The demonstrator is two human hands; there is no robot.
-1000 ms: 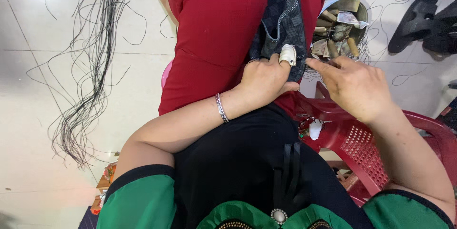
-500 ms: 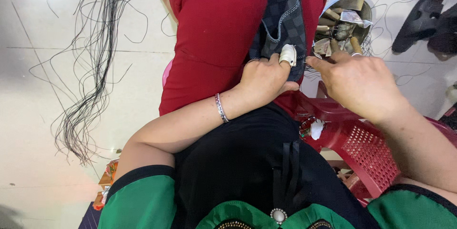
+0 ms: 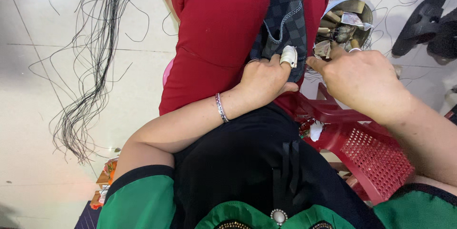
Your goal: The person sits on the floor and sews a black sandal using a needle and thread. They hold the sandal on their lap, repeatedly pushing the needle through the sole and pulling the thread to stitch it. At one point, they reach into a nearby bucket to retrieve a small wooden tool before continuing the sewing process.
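Note:
A dark checkered cloth (image 3: 285,14) hangs down the back of a person in a red garment (image 3: 219,29) right in front of me. My left hand (image 3: 264,79), with a beaded bracelet on the wrist and a white guard on one fingertip, grips the cloth's lower edge. My right hand (image 3: 362,81) comes in from the right with its fingers curled. Its fingertips pinch the same lower edge beside the left hand. What else they may hold is hidden.
A red plastic chair (image 3: 376,148) stands below my right hand. A metal bowl of scraps (image 3: 345,22) sits on the floor behind it. Long black threads (image 3: 95,67) lie spread over the pale tiles at left. Dark sandals (image 3: 428,19) rest at top right.
My right hand has drifted slightly up and right along the cloth's edge. The left hand keeps its grip in the same spot.

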